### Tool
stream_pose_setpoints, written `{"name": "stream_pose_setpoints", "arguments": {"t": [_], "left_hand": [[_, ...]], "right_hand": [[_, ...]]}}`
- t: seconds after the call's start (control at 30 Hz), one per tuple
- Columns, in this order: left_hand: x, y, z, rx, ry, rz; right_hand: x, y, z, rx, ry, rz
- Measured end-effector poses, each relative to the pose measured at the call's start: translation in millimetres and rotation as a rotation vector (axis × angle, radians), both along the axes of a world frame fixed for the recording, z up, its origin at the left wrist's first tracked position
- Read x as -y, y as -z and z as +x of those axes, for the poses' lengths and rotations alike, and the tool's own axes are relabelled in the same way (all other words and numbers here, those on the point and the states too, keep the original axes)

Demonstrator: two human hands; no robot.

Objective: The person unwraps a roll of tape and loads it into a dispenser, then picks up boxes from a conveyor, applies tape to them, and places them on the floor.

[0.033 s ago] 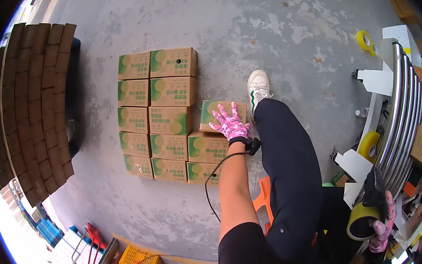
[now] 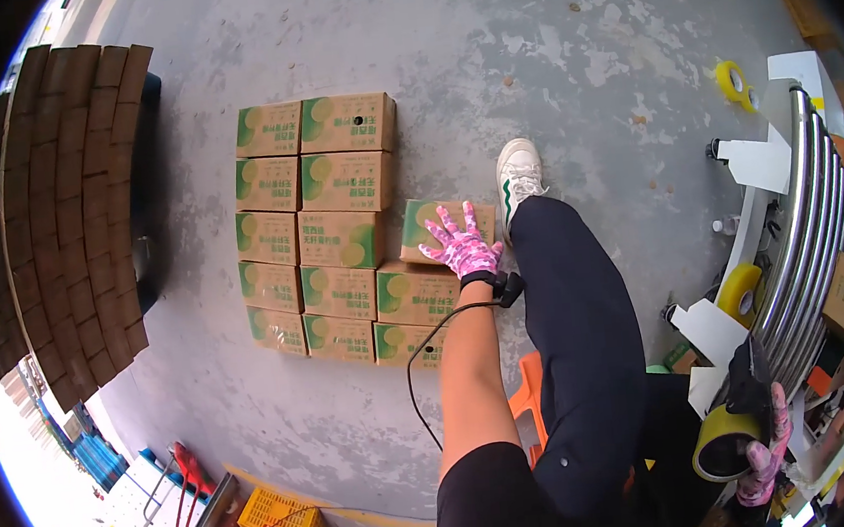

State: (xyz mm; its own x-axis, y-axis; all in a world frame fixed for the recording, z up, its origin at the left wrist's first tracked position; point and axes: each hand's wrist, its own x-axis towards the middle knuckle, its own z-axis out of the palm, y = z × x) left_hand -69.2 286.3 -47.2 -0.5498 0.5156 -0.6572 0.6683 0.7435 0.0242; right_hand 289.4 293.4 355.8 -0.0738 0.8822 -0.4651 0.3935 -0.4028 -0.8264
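My left hand (image 2: pixel 463 246), in a pink camouflage glove, rests with fingers spread on top of a small cardboard carton (image 2: pixel 451 218) with green print. That carton sits at the near right of a block of like cartons (image 2: pixel 342 238), slightly out of line with them. At the lower right, my right hand (image 2: pixel 768 454), in a matching glove, grips a tape dispenser (image 2: pixel 746 386) carrying a wide roll of yellow tape (image 2: pixel 727 445). Part of the right hand is hidden behind the roll.
Tall stacked brown cardboard (image 2: pixel 76 213) stands at the left. A metal roller conveyor (image 2: pixel 790 221) runs along the right, with yellow tape rolls (image 2: pixel 739 291) beside it. A yellow crate (image 2: pixel 284 524) lies at the lower left. An orange stool (image 2: pixel 529 405) is by my leg.
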Motion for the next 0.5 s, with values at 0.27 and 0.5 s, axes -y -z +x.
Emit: {"name": "stream_pose_setpoints", "arguments": {"t": [0.27, 0.5], "left_hand": [[18, 15, 27, -0.027, -0.158, -0.087], [26, 38, 22, -0.134, -0.339, 0.022]], "right_hand": [[9, 19, -14, -0.023, 0.099, -0.090], [17, 12, 27, -0.033, 0.152, -0.154]]}}
